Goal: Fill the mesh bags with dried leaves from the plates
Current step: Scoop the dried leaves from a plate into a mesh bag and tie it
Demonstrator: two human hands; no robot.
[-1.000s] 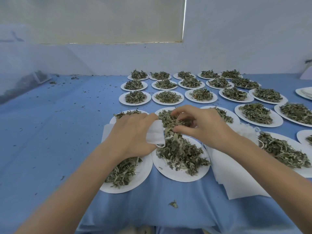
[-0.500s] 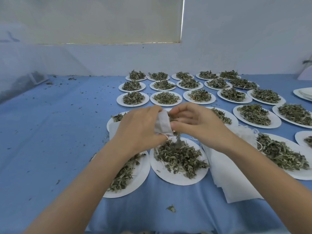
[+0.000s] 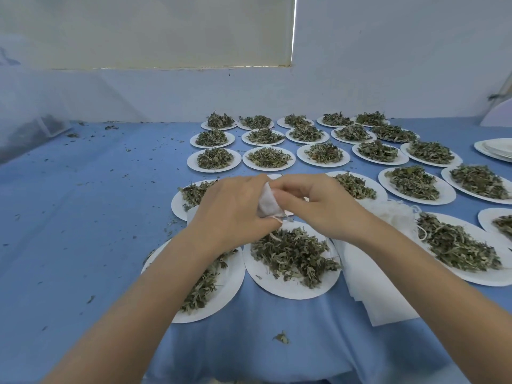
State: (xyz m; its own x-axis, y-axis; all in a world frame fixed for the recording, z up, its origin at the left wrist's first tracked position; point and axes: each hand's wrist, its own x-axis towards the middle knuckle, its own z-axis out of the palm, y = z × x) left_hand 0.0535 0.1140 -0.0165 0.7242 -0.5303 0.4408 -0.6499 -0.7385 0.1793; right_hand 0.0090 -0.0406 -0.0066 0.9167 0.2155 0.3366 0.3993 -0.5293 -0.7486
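Left hand grips a white mesh bag; right hand, fingers curled, pinches its top edge. Bag held between both hands, above a plate of dried leaves on the table.

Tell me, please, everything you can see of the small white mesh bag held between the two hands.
The small white mesh bag looks like thin, soft, slightly see-through fabric, bunched and creased. The left hand grips it from the left, while the right hand pinches its upper edge. It hangs just above the nearest white paper plate of dried green leaves. A thin string seems to trail at its lower corner. Its contents cannot be seen.
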